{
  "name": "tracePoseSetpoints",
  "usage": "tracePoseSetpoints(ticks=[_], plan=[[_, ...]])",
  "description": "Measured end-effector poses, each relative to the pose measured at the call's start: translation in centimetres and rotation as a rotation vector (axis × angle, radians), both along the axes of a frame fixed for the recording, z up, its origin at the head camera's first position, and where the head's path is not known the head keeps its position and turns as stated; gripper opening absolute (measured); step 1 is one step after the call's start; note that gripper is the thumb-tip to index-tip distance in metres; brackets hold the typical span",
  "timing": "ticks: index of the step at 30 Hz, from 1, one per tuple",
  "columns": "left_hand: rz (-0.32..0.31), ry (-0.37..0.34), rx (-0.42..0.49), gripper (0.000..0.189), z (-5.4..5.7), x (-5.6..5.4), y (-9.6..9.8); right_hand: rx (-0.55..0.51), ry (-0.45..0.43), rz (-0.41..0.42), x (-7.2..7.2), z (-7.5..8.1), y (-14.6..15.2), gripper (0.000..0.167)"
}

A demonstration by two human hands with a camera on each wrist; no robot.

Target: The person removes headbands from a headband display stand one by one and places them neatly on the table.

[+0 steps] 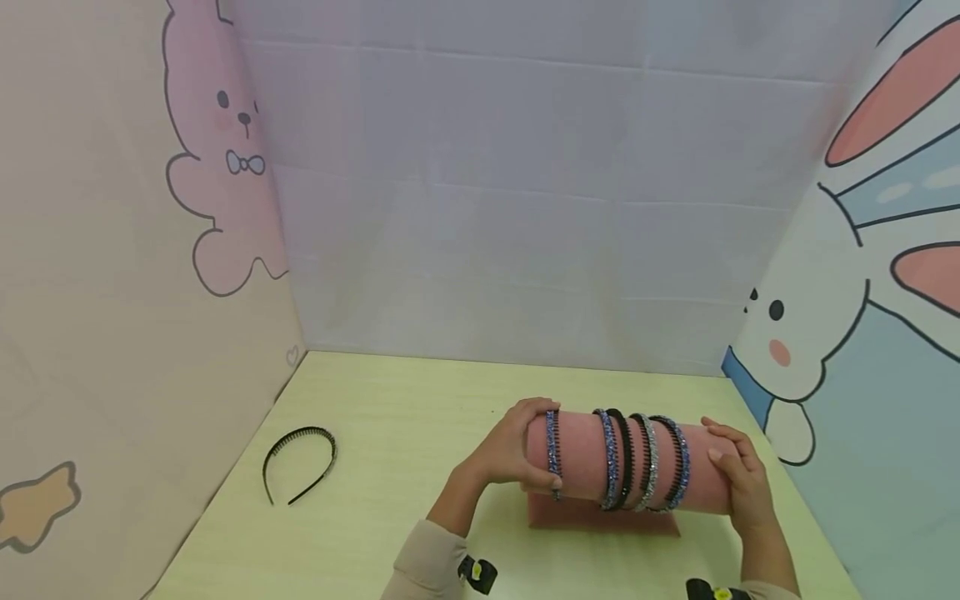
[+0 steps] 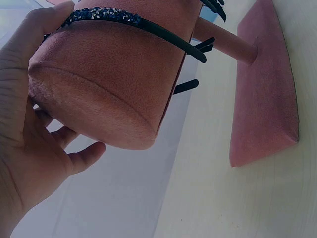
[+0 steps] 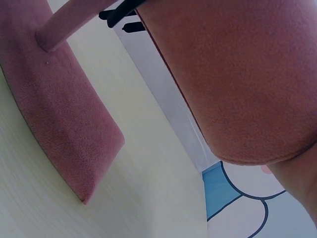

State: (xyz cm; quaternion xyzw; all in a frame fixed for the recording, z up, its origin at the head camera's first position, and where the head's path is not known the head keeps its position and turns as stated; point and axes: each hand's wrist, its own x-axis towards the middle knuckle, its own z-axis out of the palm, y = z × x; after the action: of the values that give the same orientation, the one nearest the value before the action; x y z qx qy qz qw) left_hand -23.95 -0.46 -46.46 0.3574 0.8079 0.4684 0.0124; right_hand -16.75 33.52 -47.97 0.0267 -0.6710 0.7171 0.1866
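Note:
A pink velvety headband stand (image 1: 577, 450) lies across the right of the table, a padded roll on a post and base. Several headbands are fitted over it. At the roll's left end, my left hand (image 1: 517, 446) spans a blue glittery headband (image 1: 553, 450), thumb on its front and fingers at the top. The left wrist view shows the thumb against the glitter of this headband (image 2: 106, 16), whose dark bare tip sticks out below. My right hand (image 1: 742, 479) grips the roll's right end, thumb on the front; in the right wrist view its fingers are hidden behind the roll (image 3: 242, 84).
The stand's flat pink base (image 1: 600, 518) rests on the pale table (image 1: 405, 467). A black toothed headband (image 1: 335, 450) lies alone at the left. Between my hands sit blue (image 1: 610, 458), black (image 1: 624, 458) and silver (image 1: 649, 462) headbands. Cartoon-printed walls enclose the table.

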Motion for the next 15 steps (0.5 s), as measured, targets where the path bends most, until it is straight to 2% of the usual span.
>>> tracePoseSetpoints(ticks=[7, 15], plan=[[-0.006, -0.072, 0.088, 0.097, -0.5, 0.5, -0.7, 0.007, -0.014, -0.005, 0.0, 0.1, -0.1, 0.026], [0.007, -0.052, 0.145, 0.098, -0.8, 0.8, -1.4, 0.003, -0.026, -0.008, 0.1, 0.0, -0.2, 0.026]])
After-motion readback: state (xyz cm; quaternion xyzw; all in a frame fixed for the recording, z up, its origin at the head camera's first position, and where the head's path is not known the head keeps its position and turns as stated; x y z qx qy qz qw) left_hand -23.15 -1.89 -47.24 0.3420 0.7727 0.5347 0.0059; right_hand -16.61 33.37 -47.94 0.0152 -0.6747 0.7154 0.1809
